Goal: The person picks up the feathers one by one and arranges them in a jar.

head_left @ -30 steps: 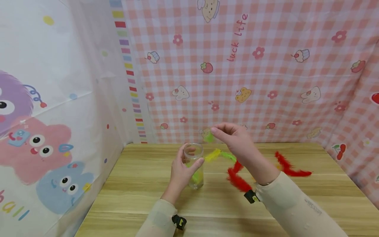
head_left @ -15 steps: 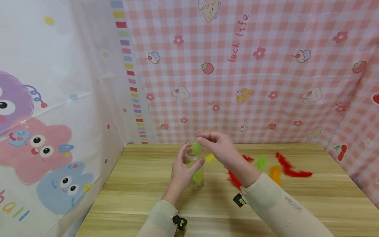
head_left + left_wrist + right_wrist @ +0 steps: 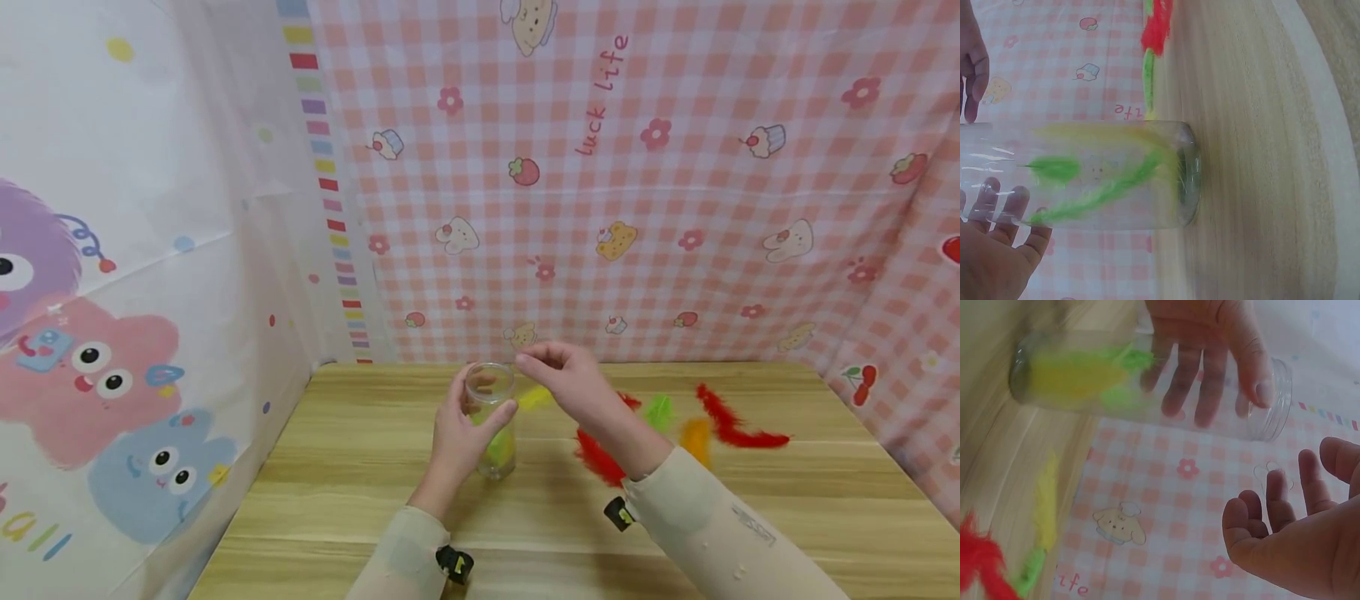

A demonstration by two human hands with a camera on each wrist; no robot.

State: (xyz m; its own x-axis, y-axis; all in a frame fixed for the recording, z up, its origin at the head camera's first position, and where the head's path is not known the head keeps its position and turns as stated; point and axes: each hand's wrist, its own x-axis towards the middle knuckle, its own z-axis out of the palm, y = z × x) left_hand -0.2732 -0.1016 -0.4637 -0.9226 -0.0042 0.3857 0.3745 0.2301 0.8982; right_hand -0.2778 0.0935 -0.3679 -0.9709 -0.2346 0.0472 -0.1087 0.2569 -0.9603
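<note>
- The clear jar (image 3: 489,402) stands upright, long axis vertical, mouth up and uncovered; whether its base touches the table (image 3: 360,467) or hangs just above it, I cannot tell.
- The left hand (image 3: 459,433) holds the jar from its left side, thumb across the near face, the other fingers curved round the glass.
- Inside the jar, a small green feather (image 3: 1054,170), a long green feather (image 3: 1104,195) and a yellow strip (image 3: 1094,132) show through the wall, most of them in the lower part.
- The right hand (image 3: 566,379) is lifted just right of the jar's mouth, apart from the rim. Its fingers are loosely bent with gaps between them, and I see nothing in their hold.
- The key relation: the jar's mouth lies directly left of the right fingertips, at about their height, while the loose feathers lie below that hand, to the jar's right.
- Nearest among these is a yellow feather (image 3: 536,397), just right of the jar, running lengthwise away from it; the right hand is nearer to it than the left, which is taken up with the jar.
- Farther right of the jar come a red feather (image 3: 597,457), a bright green feather (image 3: 660,412), an orange feather (image 3: 695,442) and, farthest out, a curved red feather (image 3: 742,425).
</note>
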